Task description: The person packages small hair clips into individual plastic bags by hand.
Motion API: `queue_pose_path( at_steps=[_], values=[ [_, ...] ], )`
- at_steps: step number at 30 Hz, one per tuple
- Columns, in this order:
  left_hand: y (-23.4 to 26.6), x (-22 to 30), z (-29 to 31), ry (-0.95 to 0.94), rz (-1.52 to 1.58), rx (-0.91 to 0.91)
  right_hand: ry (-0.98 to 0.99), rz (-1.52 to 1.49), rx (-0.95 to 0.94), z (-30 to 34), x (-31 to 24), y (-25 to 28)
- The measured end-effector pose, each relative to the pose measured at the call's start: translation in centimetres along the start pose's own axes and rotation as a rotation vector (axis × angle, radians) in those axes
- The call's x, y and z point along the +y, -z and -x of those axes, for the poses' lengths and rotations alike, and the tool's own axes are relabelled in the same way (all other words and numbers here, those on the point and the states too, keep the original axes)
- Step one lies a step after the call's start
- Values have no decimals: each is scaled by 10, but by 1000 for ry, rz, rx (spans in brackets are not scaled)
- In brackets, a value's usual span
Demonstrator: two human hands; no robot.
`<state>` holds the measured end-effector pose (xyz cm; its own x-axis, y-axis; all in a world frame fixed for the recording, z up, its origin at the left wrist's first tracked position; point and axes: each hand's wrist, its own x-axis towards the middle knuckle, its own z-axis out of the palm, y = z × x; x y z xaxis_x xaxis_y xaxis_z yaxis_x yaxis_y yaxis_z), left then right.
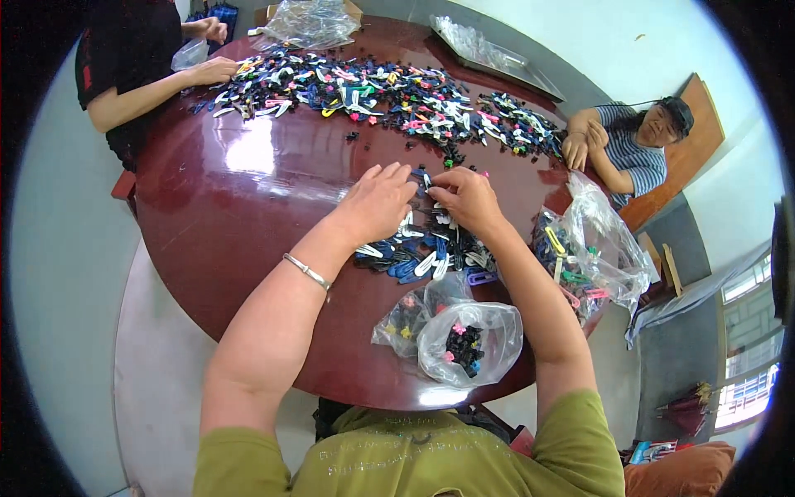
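My left hand [378,201] reaches over the near pile of hair clips [414,263], its fingers stretched out and slightly curved, with the tips beside a few small clips. Facing it, my right hand [469,201] has thumb and forefinger pinched at a small white and dark hair clip [426,180] between the two hands. The pile below mixes blue, white and black snap clips, partly covered by my hands. Close to me, an open clear plastic bag [507,331] holds small black and pink claw clips. Another clear bag [389,327] with small coloured pieces lies against it.
A long heap of mixed clips [356,91] spreads across the far side of the round table [215,215]. A larger bag of clips [613,257] sits at the right edge. A co-worker's hand [214,71] touches the heap at left; another person [633,145] sits at right, arms folded.
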<state>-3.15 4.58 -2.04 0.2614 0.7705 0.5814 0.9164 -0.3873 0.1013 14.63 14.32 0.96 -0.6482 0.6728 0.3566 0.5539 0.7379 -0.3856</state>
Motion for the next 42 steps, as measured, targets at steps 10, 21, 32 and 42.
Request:
queue_pose_path(
  at_steps=[10,21,32,42],
  values=[
    [14,7,-8,19,114,-194,-222,-808,-156,43,-20,53],
    [-2,-5,-5,-9,250,112,129,-791,-524,91,-63,125],
    [6,0,-7,49,300,130,68,-229,-148,19,-11,26],
    [8,0,-6,90,244,101,116,-180,-170,22,-15,38]
  ],
)
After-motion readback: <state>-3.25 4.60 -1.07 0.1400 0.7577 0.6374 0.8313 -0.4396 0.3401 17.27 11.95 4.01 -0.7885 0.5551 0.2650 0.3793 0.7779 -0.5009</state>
